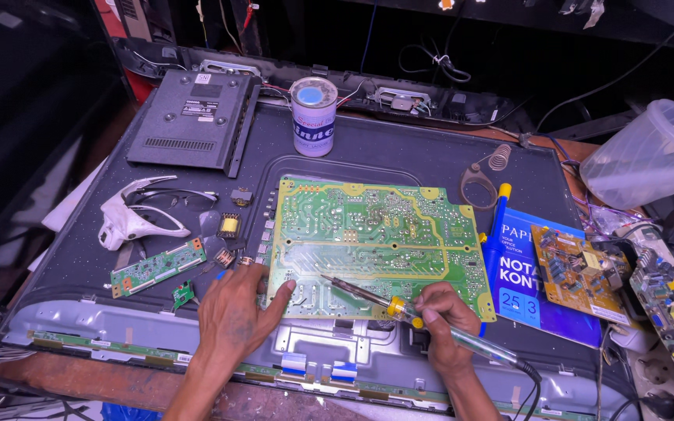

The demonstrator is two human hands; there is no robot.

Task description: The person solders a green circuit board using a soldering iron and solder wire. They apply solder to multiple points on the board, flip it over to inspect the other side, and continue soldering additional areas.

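Observation:
A large green circuit board [376, 234] lies solder side up on the back of a dark flat panel [399, 152]. My left hand [235, 308] rests flat at the board's near left corner, fingers spread, thumb touching its edge. My right hand [442, 312] grips a soldering iron [411, 313] with a clear yellow handle. Its metal tip points left and touches the board near the lower middle. The iron's cable runs off to the lower right.
A small tin can [313, 115] stands behind the board. White magnifier glasses [142, 214], a narrow green board [157, 267] and loose parts lie left. A blue booklet [536, 296], a brown circuit board [579, 273], a soldering iron stand [484, 175] and a clear plastic tub [649, 156] sit right.

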